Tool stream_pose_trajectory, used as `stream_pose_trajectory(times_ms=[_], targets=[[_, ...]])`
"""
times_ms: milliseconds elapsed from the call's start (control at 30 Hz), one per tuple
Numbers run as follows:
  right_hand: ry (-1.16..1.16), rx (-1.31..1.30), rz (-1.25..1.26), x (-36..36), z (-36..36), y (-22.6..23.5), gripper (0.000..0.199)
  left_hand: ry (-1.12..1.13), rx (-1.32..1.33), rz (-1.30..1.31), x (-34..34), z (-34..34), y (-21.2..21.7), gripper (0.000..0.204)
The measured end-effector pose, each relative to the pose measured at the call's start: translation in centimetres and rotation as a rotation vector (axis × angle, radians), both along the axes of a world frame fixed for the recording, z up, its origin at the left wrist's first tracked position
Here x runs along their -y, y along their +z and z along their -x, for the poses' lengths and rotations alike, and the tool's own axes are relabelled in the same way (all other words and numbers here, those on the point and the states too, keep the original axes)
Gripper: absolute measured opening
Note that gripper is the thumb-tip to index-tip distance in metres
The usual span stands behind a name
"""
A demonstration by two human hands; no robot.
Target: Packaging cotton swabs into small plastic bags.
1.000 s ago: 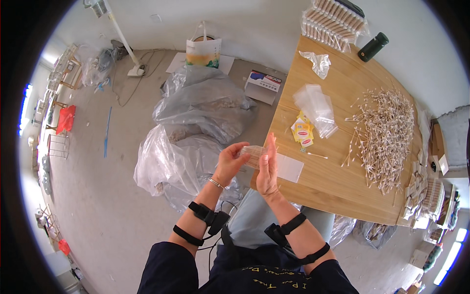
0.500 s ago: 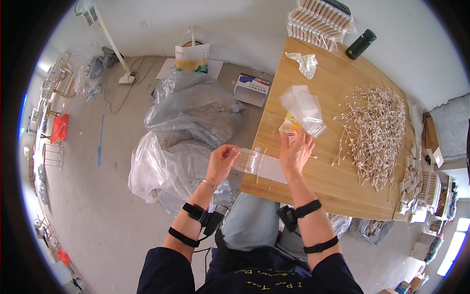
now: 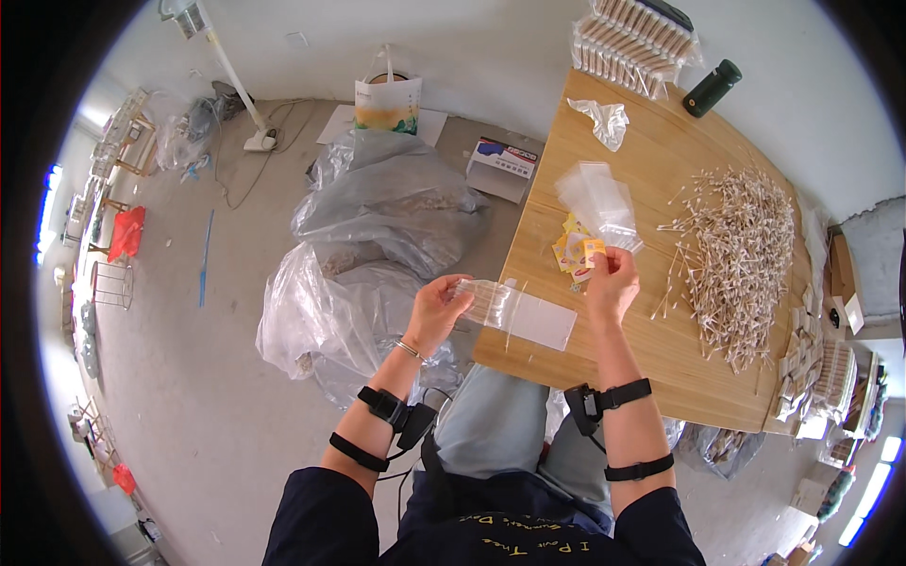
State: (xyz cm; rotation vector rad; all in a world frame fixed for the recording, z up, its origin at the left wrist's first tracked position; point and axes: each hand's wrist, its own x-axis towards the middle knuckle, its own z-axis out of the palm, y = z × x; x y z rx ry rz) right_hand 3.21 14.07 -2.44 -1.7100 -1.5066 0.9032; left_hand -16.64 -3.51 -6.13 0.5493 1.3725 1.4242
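At the table's near left corner, my left hand [image 3: 440,307] pinches one end of a clear plastic bag [image 3: 493,304] that seems to have thin swab sticks in it. A white card [image 3: 545,322] lies by the bag's other end on the wood. My right hand [image 3: 613,281] is closed on a small yellow-and-white label card [image 3: 594,250], lifted just over a little pile of similar label cards [image 3: 569,251]. Directly beyond these, flat empty clear bags [image 3: 601,200] are fanned out. To the right spreads a big heap of loose cotton swabs [image 3: 739,264].
Packed swab bundles [image 3: 630,42] and a dark green bottle [image 3: 712,89] stand at the table's far edge. Crumpled plastic [image 3: 604,123] lies nearer. Large filled plastic sacks [image 3: 377,208] sit on the floor left of the table, with a box [image 3: 503,168] behind. More packs [image 3: 798,358] line the right edge.
My right hand has picked a label card off the pile and drawn slightly back with it. The left hand keeps hold of the bag. The whole view has shifted slightly.
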Motion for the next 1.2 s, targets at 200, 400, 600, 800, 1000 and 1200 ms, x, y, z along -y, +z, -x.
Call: stream_pose_trajectory(times_ms=[200, 400, 600, 800, 1000, 1200], targets=[[0.182, -0.353, -0.032, 2.9, 0.0, 1.8, 0.011, 0.077, -0.131, 0.059, -0.7, 0.0, 0.5, 0.027], [0.502, -0.328, 0.487, 6.8, 2.3, 2.5, 0.006, 0.141, -0.229, 0.100, -1.5, -0.9, -0.4, 0.023], [0.507, -0.106, 0.421, 7.3, 3.3, 1.9, 0.008, 0.133, -0.159, 0.078, -1.4, -1.1, -0.7, 0.021], [0.551, -0.009, 0.334, 5.9, 3.5, 0.9, 0.011, 0.147, -0.264, 0.048, -1.4, -1.5, -0.5, 0.022], [0.553, -0.025, 0.567, 4.9, 4.2, 2.3, 0.011, 0.182, -0.421, 0.027, -1.3, -1.7, -0.1, 0.022], [0.550, -0.109, 0.683, 4.0, 4.5, 2.2, 0.008, 0.175, -0.526, 0.015, -1.3, -1.8, 0.3, 0.023]])
